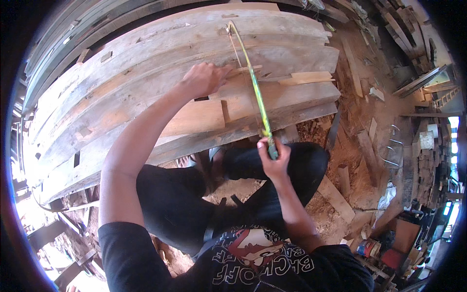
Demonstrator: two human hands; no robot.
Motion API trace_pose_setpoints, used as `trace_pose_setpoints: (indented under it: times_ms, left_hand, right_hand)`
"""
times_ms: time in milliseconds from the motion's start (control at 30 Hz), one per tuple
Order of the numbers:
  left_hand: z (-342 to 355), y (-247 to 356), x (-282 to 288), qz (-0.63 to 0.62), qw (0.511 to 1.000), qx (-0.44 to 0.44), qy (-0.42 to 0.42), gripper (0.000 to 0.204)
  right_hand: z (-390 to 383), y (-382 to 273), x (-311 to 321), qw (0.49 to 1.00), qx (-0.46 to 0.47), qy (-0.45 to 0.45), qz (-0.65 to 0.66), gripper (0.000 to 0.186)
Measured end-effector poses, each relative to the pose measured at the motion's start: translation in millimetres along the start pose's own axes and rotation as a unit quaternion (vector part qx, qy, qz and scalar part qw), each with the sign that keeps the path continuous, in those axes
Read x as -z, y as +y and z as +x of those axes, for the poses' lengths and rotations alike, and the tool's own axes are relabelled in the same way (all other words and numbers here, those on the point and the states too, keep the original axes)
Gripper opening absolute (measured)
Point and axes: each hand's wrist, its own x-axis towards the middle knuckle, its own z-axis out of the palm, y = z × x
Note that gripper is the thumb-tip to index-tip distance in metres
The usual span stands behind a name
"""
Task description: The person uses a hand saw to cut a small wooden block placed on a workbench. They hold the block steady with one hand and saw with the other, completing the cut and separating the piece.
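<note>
A: Saw type & posn.?
B: Bow saw (258,92): slim, curved yellow-green frame, thin blade; over weathered, rough-grained plank bench (296,59).
A: R. hand (276,158)?
B: Closed round saw's hndl., near bench edge.
A: L. hand (204,79)?
B: Partly curled, at narrow, pale wood strip (246,70) on bench; can't tell if gripping or pressing.

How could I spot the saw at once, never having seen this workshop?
Find the wide bed of wooden boards across the upper middle. The saw reaches over its near edge, its handle in the right hand. Its slim yellow-green frame, hooked at the far end, stands out from the flat wood.
</note>
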Motion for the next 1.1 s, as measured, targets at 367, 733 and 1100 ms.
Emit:
trace_pose_setpoints:
  times_ms: [367,733,1100]
  left_hand:
    - [-0.2,-3.9,-7.2,0.004,1.0,0.003,0.007,0.051]
    - [3.3,-6.8,37.7,0.095,0.995,0.021,0.017,0.053]
    - [30.8,-99.0,67.1,0.039,0.98,0.102,0.164,0.055]
  right_hand:
    - [-8.6,7.9,-8.1,0.996,-0.061,0.008,0.068,0.017]
    - [6.4,-7.3,-2.3,0.997,-0.046,0.041,0.037,0.021]
    - [133.3,-52.8,-59.2,0.997,-0.044,-0.016,0.056,0.025]
